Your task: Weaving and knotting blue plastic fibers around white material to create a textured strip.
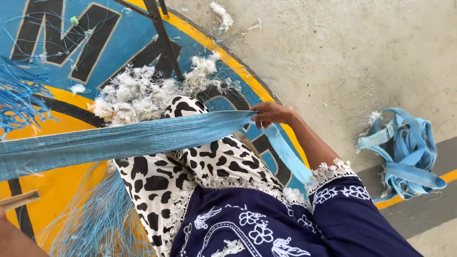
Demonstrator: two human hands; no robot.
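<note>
So the right hand (272, 114) sits just right of the middle of the frame, its grip pinched shut on the end of a wide blue woven strap (119, 140). That strap runs taut from the fingers all the way across to the left edge of the frame, passing over the person's knee in black-and-white cow-print trousers (200, 166). A paler tail of the strap (288, 154) drops from the hand down toward the lower right, along the forearm, to the lace cuff of a navy top with white flower embroidery (247, 223). The left hand only just pokes in at the bottom left corner, so I can't tell how its grip stands; a flat wooden stick (19, 200) sits right by it. Behind the knee, upper middle, there's a heap of white frayed fluff (138, 93) lying on the painted floor (62, 190), which is blue and yellow with big black letters. Loose blue threads (19, 100) bunch at the left edge and more fan out at the bottom left. Over on the right, on the bare concrete, lies a tangled pile of light blue strapping (409, 157), well apart from the hand.
</note>
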